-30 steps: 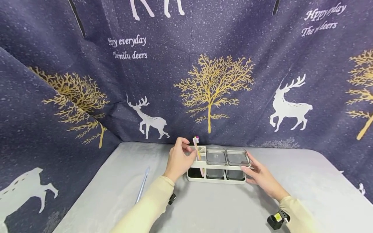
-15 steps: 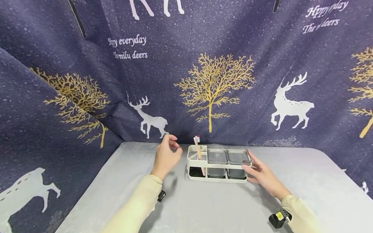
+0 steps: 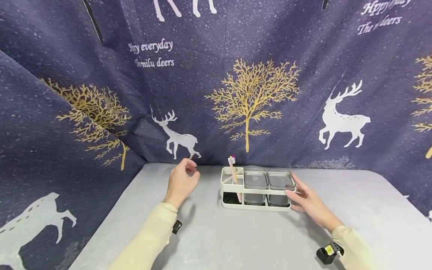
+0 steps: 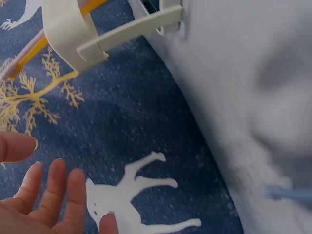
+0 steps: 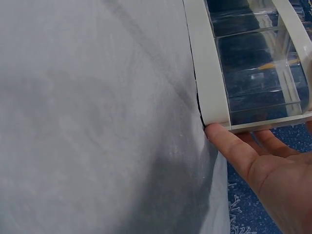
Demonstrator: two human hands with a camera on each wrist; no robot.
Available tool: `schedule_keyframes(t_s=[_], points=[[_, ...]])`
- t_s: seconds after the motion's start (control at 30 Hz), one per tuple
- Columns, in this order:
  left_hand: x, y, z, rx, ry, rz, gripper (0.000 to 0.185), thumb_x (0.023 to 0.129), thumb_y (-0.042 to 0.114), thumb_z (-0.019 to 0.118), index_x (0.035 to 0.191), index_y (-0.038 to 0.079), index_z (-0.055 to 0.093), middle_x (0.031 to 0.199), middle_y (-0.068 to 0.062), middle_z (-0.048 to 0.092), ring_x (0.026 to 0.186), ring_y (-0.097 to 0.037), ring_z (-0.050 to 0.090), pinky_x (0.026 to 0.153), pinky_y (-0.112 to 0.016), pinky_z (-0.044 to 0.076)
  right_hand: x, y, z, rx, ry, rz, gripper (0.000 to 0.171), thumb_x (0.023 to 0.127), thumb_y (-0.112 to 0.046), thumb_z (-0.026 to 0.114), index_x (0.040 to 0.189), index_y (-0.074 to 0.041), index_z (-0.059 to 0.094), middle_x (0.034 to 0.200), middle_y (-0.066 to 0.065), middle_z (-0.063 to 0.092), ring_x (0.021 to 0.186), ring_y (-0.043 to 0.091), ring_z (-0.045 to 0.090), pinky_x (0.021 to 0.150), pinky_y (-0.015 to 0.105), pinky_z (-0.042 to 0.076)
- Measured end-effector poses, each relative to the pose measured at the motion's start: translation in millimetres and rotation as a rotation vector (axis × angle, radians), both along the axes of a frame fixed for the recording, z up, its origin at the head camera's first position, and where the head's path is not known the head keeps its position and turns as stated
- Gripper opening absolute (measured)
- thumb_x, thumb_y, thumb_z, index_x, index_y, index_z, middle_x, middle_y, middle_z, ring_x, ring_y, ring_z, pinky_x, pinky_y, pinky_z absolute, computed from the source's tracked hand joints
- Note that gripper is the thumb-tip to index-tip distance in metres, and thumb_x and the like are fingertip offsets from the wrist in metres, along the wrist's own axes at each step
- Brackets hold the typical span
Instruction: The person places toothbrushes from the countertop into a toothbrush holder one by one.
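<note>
Steadying rack (image 3: 256, 190), right hand (image 3: 308, 204)

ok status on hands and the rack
Left hand open, clear of rack. Right hand open, fingers against rack's right end. Toothbrush standing in left slot. Nothing in the way.
</note>
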State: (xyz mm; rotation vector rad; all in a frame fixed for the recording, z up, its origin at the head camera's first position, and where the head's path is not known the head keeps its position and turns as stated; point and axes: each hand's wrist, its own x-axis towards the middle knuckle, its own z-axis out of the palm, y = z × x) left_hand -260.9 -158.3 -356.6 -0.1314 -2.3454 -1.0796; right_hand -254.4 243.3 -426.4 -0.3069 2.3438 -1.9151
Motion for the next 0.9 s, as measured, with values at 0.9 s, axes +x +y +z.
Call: schedule_keyframes(t_s=[0.9], points=[[11.8,-65.1,-30.7,-0.356,-0.503,0.091,0.041,0.076,0.019,0.068,0.112,0.002,0.061,0.096,-0.019,0.068,0.081,-0.038,0.062,0.068,-0.052,0.049,1.2,3.0,0.3,-0.004,0.004,0.003,0.081,0.101,-0.024,0.059,0.160,-0.018,0.004,0.149,0.041,0.015,0.129,0.048,0.041,0.088,0.042,0.052]])
